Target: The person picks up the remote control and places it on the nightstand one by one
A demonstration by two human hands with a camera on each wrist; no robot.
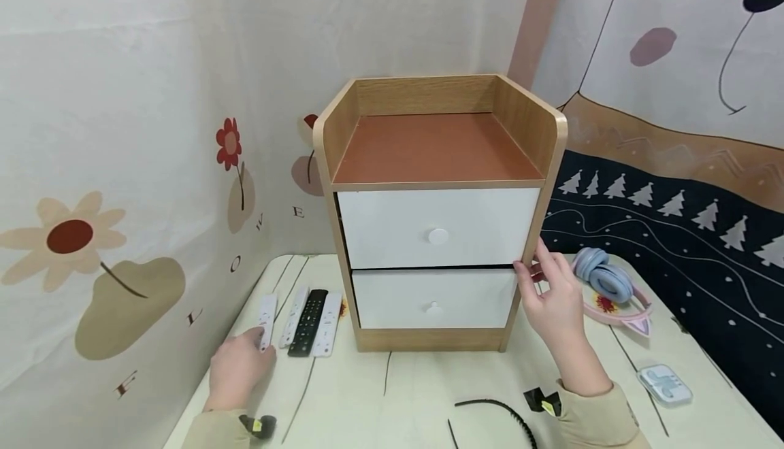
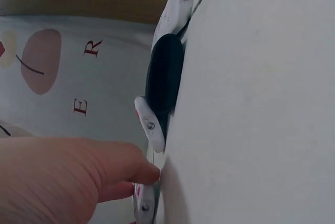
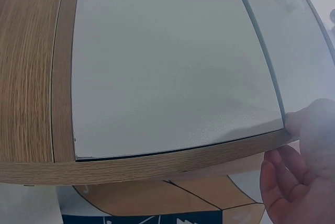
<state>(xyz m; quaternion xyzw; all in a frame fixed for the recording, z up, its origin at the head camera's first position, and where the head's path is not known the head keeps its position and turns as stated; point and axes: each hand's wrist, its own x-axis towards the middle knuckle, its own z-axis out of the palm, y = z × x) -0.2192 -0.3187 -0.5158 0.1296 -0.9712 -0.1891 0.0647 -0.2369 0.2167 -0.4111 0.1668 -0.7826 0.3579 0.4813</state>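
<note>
A small wooden cabinet [image 1: 437,340] with two white drawers, an upper drawer [image 1: 392,228] and a lower drawer [image 1: 392,299], stands on the table. My right hand [image 1: 554,296] grips its right side panel, thumb on the front edge near the gap between the drawers and fingers round the outer side. At the left, my left hand [image 1: 241,364] pinches the near end of a white remote control [image 1: 267,313]. Beside it lie another white remote [image 1: 295,318], a black remote [image 1: 307,323] and a third white one [image 1: 327,324]. In the left wrist view, the thumb [image 2: 138,169] hides part of the held remote [image 2: 144,203].
Right of the cabinet lie headphones [image 1: 606,279] with blue ear cushions and a pink band, and a small pale blue and white case [image 1: 665,384]. A black cord [image 1: 502,405] lies at the front. Printed cloth [image 1: 153,129] hangs behind and at both sides.
</note>
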